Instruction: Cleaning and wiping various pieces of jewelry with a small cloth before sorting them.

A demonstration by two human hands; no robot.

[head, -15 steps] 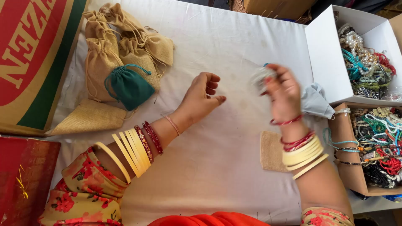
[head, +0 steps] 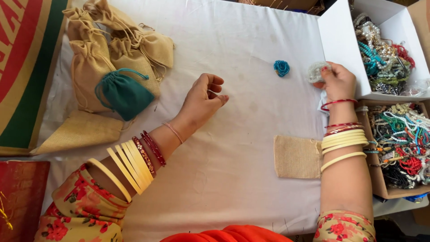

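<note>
A single head-worn camera looks steeply down from close above a white cloth-covered table (head: 242,54), facing away from the wearer; both forearms enter from the bottom edge, and open cardboard boxes of mixed beaded jewellery (head: 394,148) are cut off at right

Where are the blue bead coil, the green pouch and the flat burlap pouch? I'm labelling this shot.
blue bead coil (head: 281,68), head view, on its centre.
green pouch (head: 123,95), head view, middle of its cloth body.
flat burlap pouch (head: 295,157), head view, middle of its flat face.
</note>
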